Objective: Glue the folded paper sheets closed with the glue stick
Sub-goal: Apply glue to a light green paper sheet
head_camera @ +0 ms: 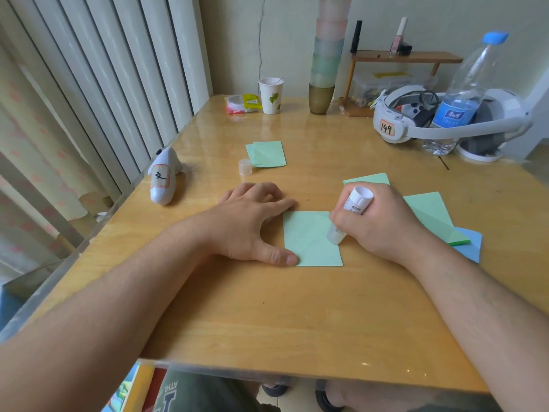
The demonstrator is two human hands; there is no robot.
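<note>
The wooden table (267,307) carries a pale green folded paper sheet (309,239) lying flat near its middle. The left hand (252,221) rests with fingers spread and nearly straight, thumb tip pressing the sheet's near left corner. The right hand (377,221) is curled fully round a white cylindrical glue stick (353,209), held tilted, its lower end touching the sheet's right edge. The translucent glue cap (245,167) stands beside a small stack of green folded sheets (266,154) farther back. More green sheets (427,215) lie beyond the right hand.
</note>
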